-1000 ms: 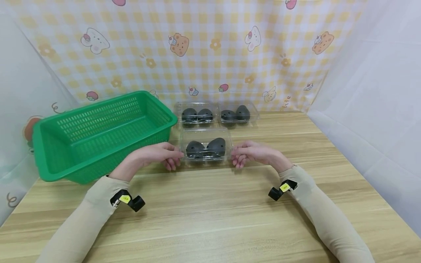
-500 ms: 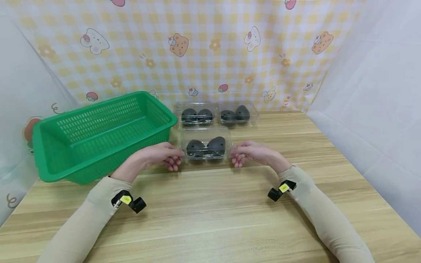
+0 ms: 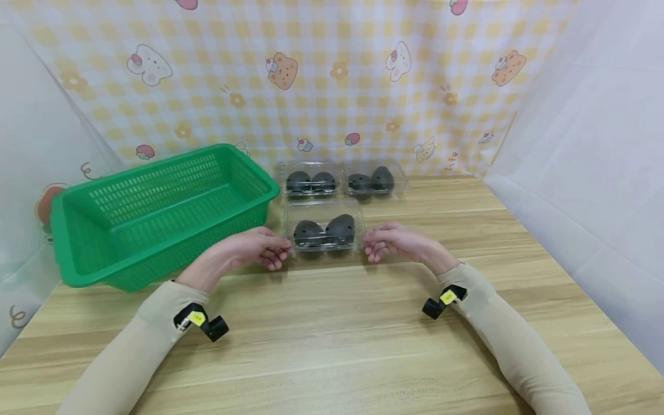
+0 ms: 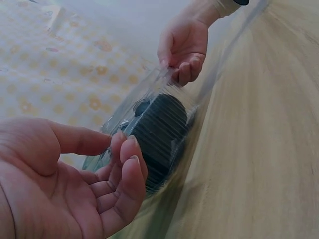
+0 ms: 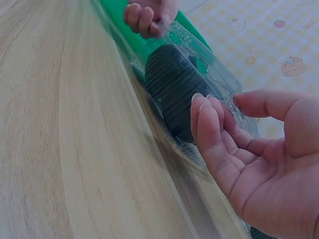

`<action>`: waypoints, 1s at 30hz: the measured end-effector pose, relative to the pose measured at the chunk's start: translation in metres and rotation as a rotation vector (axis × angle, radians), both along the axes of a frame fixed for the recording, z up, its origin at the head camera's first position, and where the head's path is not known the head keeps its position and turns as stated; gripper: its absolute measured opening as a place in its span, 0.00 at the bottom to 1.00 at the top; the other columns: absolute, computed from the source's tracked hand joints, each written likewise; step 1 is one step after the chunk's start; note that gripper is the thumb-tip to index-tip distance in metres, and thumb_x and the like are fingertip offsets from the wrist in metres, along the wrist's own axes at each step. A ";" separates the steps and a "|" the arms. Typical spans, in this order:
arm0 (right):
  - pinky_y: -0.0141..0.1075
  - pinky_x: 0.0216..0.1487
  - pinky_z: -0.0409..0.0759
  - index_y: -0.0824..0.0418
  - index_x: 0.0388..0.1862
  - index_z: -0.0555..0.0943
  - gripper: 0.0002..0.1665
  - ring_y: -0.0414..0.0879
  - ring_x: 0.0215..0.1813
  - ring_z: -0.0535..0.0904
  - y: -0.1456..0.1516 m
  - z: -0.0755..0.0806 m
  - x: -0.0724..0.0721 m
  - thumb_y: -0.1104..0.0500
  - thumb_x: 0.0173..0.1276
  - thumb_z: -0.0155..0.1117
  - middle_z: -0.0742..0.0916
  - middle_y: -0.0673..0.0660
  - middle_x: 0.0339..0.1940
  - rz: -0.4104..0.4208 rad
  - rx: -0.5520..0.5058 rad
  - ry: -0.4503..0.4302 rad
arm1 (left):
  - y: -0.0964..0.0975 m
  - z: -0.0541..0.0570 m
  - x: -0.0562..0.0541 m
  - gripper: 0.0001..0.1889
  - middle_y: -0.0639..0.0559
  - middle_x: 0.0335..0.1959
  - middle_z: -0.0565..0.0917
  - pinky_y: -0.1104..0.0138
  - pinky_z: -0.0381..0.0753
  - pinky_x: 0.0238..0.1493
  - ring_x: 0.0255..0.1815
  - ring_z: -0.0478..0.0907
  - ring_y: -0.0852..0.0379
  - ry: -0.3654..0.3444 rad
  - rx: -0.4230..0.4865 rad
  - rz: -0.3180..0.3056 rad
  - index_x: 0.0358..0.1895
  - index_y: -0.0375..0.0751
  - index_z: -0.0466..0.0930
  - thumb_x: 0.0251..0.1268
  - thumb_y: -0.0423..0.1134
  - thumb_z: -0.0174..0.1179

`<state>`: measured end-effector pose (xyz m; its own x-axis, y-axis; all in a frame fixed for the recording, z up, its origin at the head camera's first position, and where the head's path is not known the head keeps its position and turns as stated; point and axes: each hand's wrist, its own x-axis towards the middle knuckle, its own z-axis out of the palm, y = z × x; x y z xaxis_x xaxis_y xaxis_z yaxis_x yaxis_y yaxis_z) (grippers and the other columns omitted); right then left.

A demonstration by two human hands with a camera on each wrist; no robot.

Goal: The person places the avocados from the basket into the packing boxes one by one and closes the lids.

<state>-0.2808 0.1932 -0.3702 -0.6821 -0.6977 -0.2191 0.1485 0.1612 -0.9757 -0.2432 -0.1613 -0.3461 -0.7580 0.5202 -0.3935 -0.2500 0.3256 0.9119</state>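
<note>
A clear plastic clamshell box (image 3: 325, 208) holds two dark egg-shaped things (image 3: 340, 229) side by side. At its left front corner my left hand (image 3: 254, 246) pinches the rim between thumb and fingertips. My right hand (image 3: 396, 241) grips the matching corner on the right in the same way. Seen from the left wrist, the left hand (image 4: 84, 184) is at the near end of the box and the ribbed plastic wall (image 4: 164, 129) covers a dark shape. The right wrist view has the right hand (image 5: 269, 154) at the near end, thumb above the rim and fingers below it.
Two similar clear boxes, one on the left (image 3: 311, 168) and one on the right (image 3: 399, 173), stand behind with dark egg-shaped things inside. A green slatted basket (image 3: 155, 259) is at the left. A checked cloth (image 3: 332, 109) hangs behind the wooden table (image 3: 332, 334).
The clear box between my hands has shifted very slightly up in the head view. Both hands keep their hold at its corners.
</note>
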 end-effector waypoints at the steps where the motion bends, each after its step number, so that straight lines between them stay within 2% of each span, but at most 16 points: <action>1: 0.33 0.41 0.83 0.76 0.47 0.73 0.12 0.43 0.34 0.83 0.000 0.000 0.000 0.64 0.79 0.49 0.84 0.57 0.34 0.000 -0.003 -0.001 | 0.000 -0.001 0.000 0.15 0.51 0.28 0.79 0.69 0.80 0.34 0.28 0.79 0.60 0.006 0.002 0.001 0.47 0.23 0.77 0.80 0.36 0.49; 11: 0.33 0.41 0.84 0.72 0.44 0.75 0.09 0.44 0.35 0.84 0.001 0.001 0.001 0.66 0.79 0.49 0.83 0.57 0.34 0.005 -0.023 -0.012 | 0.001 -0.003 0.001 0.14 0.52 0.28 0.78 0.69 0.80 0.34 0.27 0.77 0.60 0.041 0.001 0.017 0.47 0.24 0.78 0.79 0.36 0.50; 30: 0.32 0.41 0.84 0.70 0.42 0.76 0.09 0.43 0.35 0.84 0.000 0.002 0.002 0.68 0.78 0.48 0.83 0.57 0.34 -0.003 -0.025 -0.019 | 0.000 -0.003 0.002 0.14 0.52 0.27 0.76 0.70 0.78 0.33 0.27 0.76 0.61 0.053 -0.008 0.016 0.45 0.25 0.78 0.80 0.35 0.49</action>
<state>-0.2787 0.1928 -0.3678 -0.6800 -0.7013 -0.2139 0.1671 0.1359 -0.9765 -0.2411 -0.1609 -0.3488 -0.7859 0.5051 -0.3567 -0.2066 0.3293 0.9213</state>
